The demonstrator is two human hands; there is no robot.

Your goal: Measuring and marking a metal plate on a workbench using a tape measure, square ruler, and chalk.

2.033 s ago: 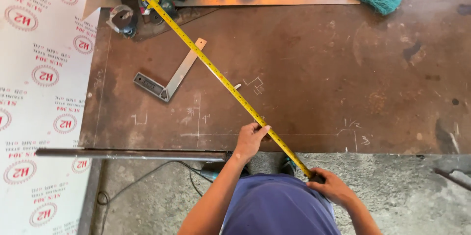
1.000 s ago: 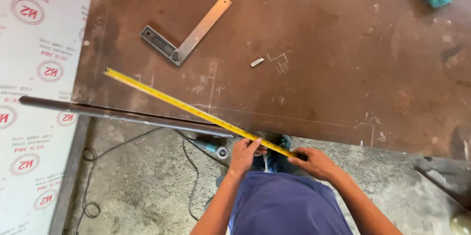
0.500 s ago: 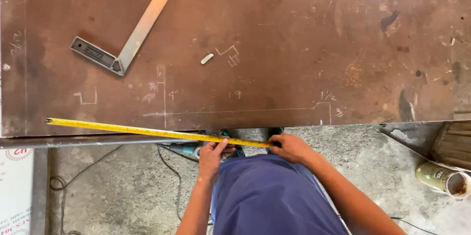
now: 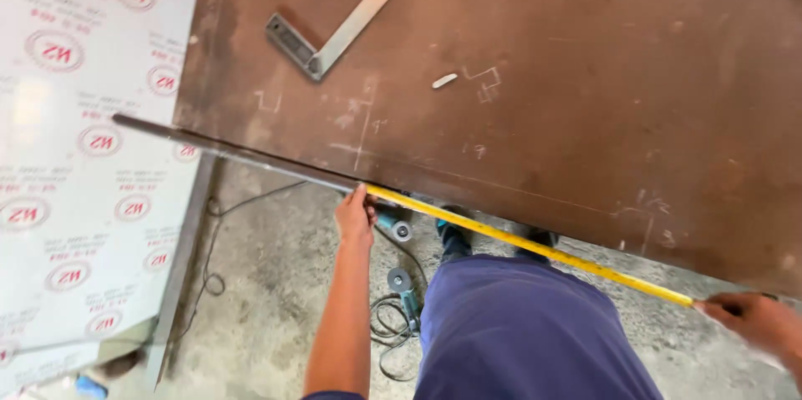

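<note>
A yellow tape measure blade [image 4: 535, 250] stretches along the near edge of a rusty brown steel table [image 4: 585, 66]. My left hand [image 4: 355, 216] pins the blade's end against a thin dark metal bar [image 4: 234, 154] that lies along that edge. My right hand [image 4: 756, 321] grips the other end of the tape at the far right, its case hidden in the fist.
A steel try square [image 4: 338, 24] and a small piece of white chalk [image 4: 444, 80] lie on the table. White printed sheets [image 4: 75, 158] lean at the left. An angle grinder [image 4: 405, 291] with its cable lies on the concrete floor by my feet.
My hands have moved apart, so the tape now spans to the right of my left hand along the edge instead of pointing left. The view has shifted left.
</note>
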